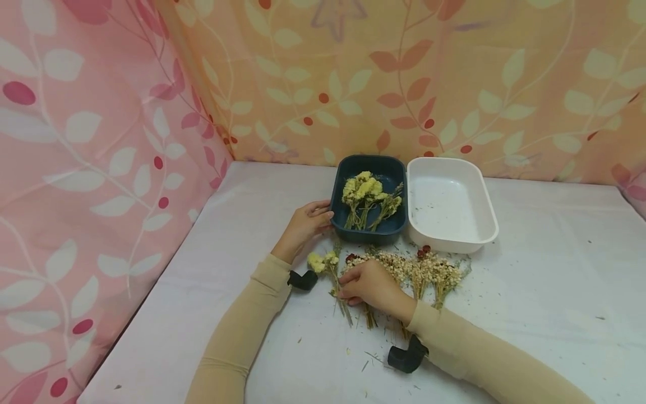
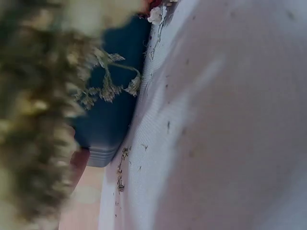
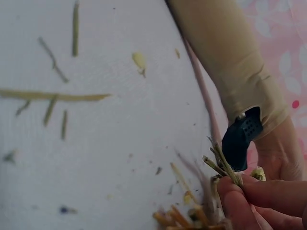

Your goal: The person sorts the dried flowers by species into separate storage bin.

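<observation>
My right hand (image 1: 375, 287) pinches a small bunch of yellow dried flowers (image 1: 330, 264) by its stems, just above the table. In the right wrist view the cut stem ends (image 3: 223, 165) stick out between thumb and fingers. My left hand (image 1: 305, 227) touches the left side of a dark blue tray (image 1: 370, 238), its fingertips at the rim. Bunches of yellow dried flowers (image 1: 364, 191) lie inside that tray. Below the trays, bunches of cream dried flowers (image 1: 441, 275) with a few dark red blooms lie side by side, partly hidden by my right hand.
A white tray (image 1: 446, 210) stands against the blue tray's right side, with a few crumbs in it. Stem bits and petals (image 3: 74, 28) are scattered over the white-covered table (image 1: 555, 280). Patterned cloth (image 1: 303, 67) hangs behind and at the left.
</observation>
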Motion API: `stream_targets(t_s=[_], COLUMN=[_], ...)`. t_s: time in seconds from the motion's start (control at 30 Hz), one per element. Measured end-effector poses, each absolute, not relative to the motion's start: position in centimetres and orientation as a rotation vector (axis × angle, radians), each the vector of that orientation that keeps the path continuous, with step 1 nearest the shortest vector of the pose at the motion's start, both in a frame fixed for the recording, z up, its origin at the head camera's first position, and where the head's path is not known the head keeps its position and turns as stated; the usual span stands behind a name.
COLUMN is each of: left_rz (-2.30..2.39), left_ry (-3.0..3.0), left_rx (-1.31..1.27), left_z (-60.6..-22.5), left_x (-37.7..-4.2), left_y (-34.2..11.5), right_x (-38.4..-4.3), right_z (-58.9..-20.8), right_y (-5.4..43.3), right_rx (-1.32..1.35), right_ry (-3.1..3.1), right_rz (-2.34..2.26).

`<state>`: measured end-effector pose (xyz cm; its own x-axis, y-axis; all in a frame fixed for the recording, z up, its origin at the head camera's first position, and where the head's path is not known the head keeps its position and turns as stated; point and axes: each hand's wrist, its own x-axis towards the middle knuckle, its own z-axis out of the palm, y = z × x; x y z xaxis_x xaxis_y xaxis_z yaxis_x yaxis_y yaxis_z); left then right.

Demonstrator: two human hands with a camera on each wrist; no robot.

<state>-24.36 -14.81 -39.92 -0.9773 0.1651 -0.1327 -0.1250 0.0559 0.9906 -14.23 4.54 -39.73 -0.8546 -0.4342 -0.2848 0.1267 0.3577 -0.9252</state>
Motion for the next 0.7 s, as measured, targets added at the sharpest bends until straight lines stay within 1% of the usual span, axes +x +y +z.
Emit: stream_targets(t_s=[0.3,0.53,0.7], left_rz=[2.036,2.036,2.022], left_ry=[2.118,2.093,2.114], left_rx=[0.037,-0.01,-0.011], left_z=[-39.8,-39.9,-39.9], left_x=[-24.5,-24.5,-24.5], left_y=[-14.8,-14.5,-14.6], right_x=[-13.8,-12.7,-12.5], right_z=[-38.5,-37.7,-37.0], right_y=[5.8,7.1,7.9], right_rx=[-0.236,-0.211,-0.246], right_ry=[2.023,1.975,1.949], right_rz=[-1.582,-1.574,-1.583])
